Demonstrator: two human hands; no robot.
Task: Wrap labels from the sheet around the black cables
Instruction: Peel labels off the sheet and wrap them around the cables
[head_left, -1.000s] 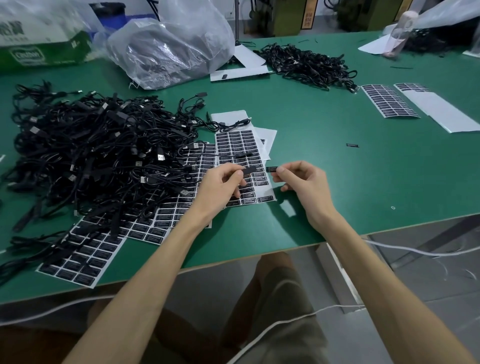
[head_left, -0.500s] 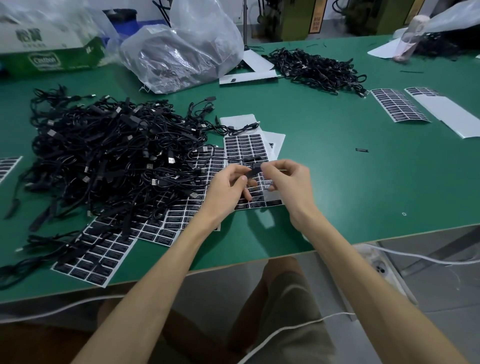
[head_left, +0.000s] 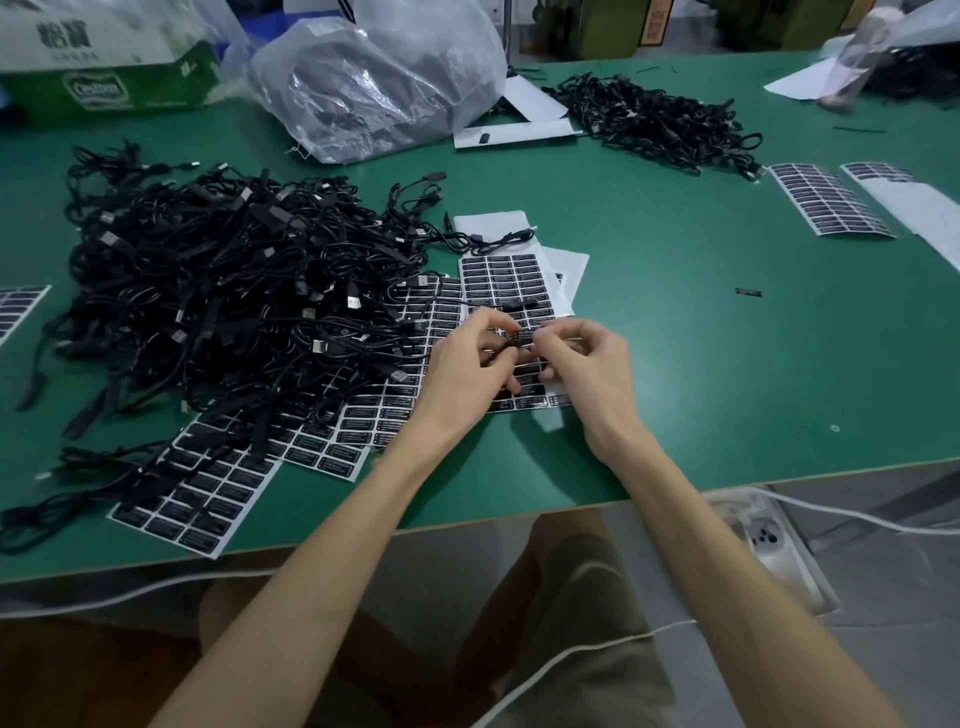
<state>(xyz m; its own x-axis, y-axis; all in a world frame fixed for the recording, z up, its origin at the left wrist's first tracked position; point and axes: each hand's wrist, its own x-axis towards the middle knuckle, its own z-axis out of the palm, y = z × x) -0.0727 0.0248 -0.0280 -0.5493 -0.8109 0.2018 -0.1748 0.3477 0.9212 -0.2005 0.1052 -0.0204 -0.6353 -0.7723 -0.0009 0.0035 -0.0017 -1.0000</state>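
Observation:
My left hand (head_left: 467, 358) pinches a thin black cable (head_left: 511, 307) just above a label sheet (head_left: 501, 278) of black stickers. My right hand (head_left: 587, 358) meets it from the right, its fingertips pinching a small black label (head_left: 521, 338) against the cable. A big tangled pile of black cables (head_left: 218, 291) lies to the left on the green table (head_left: 727, 364). More label sheets (head_left: 208, 499) lie under the pile's near edge.
A clear plastic bag (head_left: 374, 78) and a green-white carton (head_left: 104, 67) stand at the back. A second cable pile (head_left: 654, 122) lies back right, with label sheets (head_left: 826, 205) beside it. One loose label (head_left: 748, 292) lies on the table to the right. White cords hang below the table edge.
My right hand moved left with the peeled label and joined my left hand at the cable; both hands now work the label together over the sheet.

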